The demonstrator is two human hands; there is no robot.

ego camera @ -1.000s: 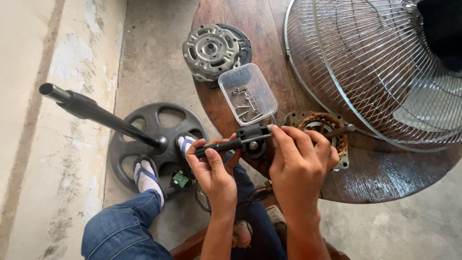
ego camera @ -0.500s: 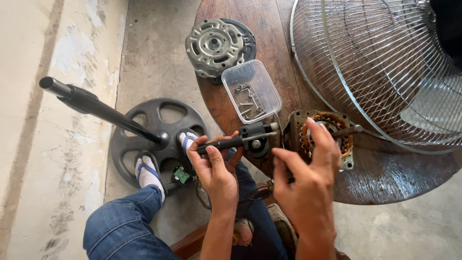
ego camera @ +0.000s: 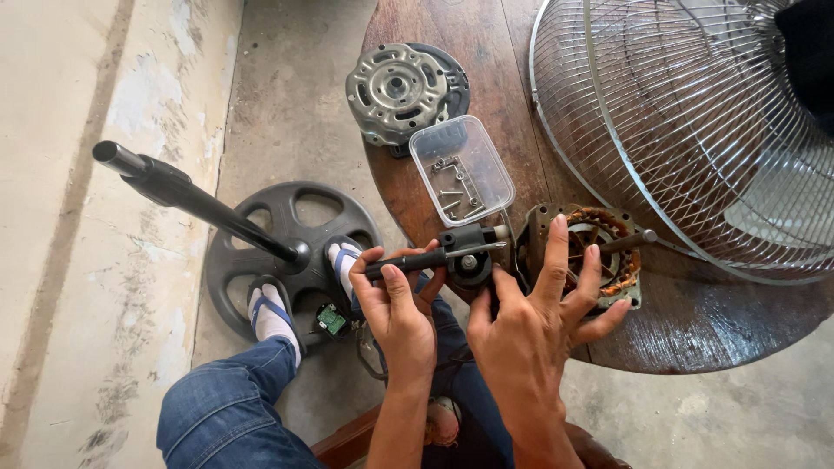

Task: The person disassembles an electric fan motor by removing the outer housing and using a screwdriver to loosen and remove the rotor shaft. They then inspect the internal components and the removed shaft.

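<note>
My left hand (ego camera: pixel 395 300) grips a dark-handled screwdriver (ego camera: pixel 434 257) lying across the table edge, its tip at a black round bracket (ego camera: pixel 467 259). My right hand (ego camera: pixel 539 317) is spread with fingers apart over a fan motor stator with copper windings (ego camera: pixel 599 252) and its shaft (ego camera: pixel 632 240), touching the stator's frame. A clear plastic box holding several screws (ego camera: pixel 460 169) sits just beyond the bracket.
A round dark wooden table (ego camera: pixel 695 321) carries a grey metal motor housing (ego camera: pixel 400 87) and a large wire fan guard (ego camera: pixel 695 130). On the concrete floor stands a black fan base with pole (ego camera: pixel 261 230), my sandalled feet (ego camera: pixel 274 313) on it, beside a small green circuit board (ego camera: pixel 331 320).
My right hand left the screwdriver and bracket and moved right, spreading open over the motor stator. My left hand keeps hold of the screwdriver.
</note>
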